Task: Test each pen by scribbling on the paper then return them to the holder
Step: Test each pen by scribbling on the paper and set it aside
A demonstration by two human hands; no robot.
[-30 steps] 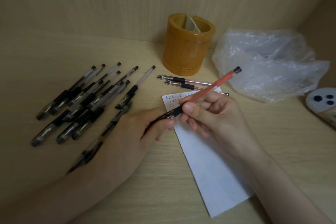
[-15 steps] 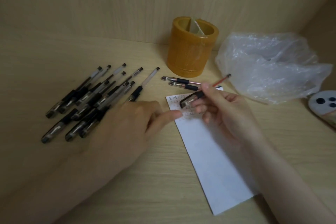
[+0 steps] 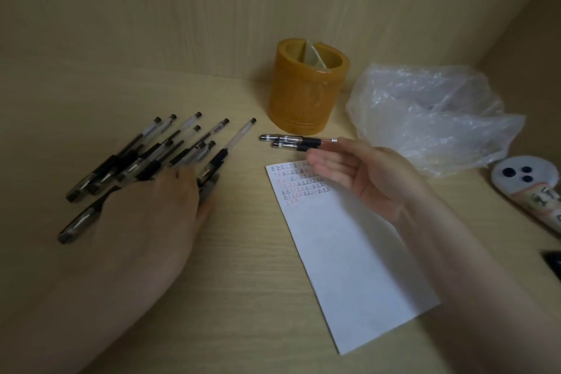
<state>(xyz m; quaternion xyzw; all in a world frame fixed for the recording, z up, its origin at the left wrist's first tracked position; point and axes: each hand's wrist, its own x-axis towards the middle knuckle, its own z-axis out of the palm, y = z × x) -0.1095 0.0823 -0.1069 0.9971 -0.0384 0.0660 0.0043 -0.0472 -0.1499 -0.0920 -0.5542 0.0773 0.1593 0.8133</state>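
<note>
An amber bamboo pen holder (image 3: 303, 106) stands at the back against the wall. In front of it lie capped pens (image 3: 285, 139) side by side. My right hand (image 3: 364, 179) hovers palm-up just right of them, fingers relaxed, fingertips at their ends, holding nothing. A white paper (image 3: 349, 252) with rows of black and red test marks at its top lies below that hand. Left of it spreads a pile of several black-grip pens (image 3: 145, 155). My left hand (image 3: 151, 222) rests on the pile's near end, fingers stretched over the pens and blurred.
A crumpled clear plastic bag (image 3: 431, 118) lies right of the holder. A white object with dark dots (image 3: 522, 176) sits at the right edge, a dark item (image 3: 552, 261) below it. Wooden walls close the back and right side.
My right hand has let go of the red pen it held and opened by the pens near the holder. My left hand has moved left from the paper onto the pile.
</note>
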